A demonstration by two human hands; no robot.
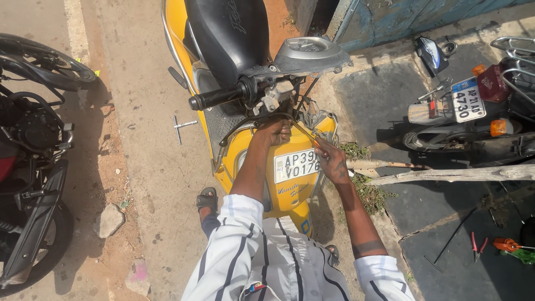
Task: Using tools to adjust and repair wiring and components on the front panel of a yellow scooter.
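Observation:
A yellow scooter [253, 161] with a black seat stands in front of me, its headlight area opened up below the grey instrument cluster [306, 53]. My left hand [274, 132] reaches into the opening behind the front panel, fingers closed around something in there that I cannot make out. My right hand [332, 161] grips a screwdriver [305, 135] whose shaft points up-left toward the opening beside the left hand. A white plate [297, 164] sits on the front panel just below both hands.
A T-shaped wrench [181, 126] lies on the concrete left of the scooter. A black motorcycle [30, 150] stands at the far left, another motorcycle's rear [473, 111] at the right. Wooden sticks [446, 174], red pliers [477, 246] and an orange tool [506, 244] lie at right.

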